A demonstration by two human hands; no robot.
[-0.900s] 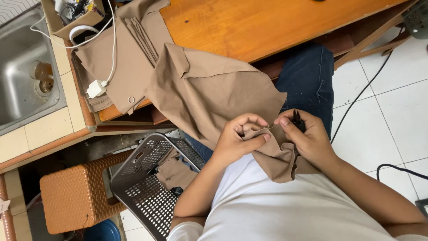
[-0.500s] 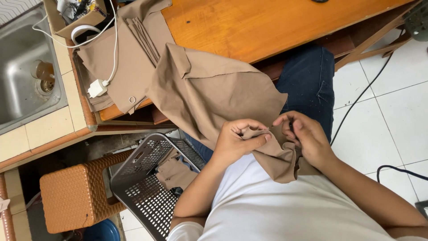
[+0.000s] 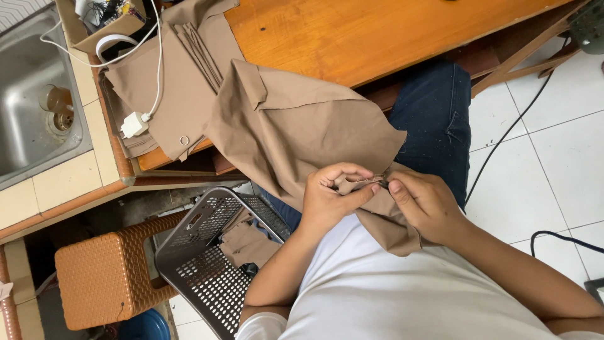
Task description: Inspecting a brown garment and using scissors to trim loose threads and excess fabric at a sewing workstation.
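- The left hand was curled over a fold of the tan fabric piece, its fingers pinching the cloth edge close to the body.
- The right hand met it at the same spot, thumb and forefinger closed on a small dark thing at the seam; whether that was a needle, a thread end or a little tool could not be told.
- The fabric piece hung from the wooden table into the lap, one end gathered between both hands above the jeans.
- By judgement, the hand work on this edge was under way, not finished: the cloth was gripped, not laid aside.
- A stack of like tan pieces lay on the table, and one more piece sat in the grey perforated basket; which were done could not be told.
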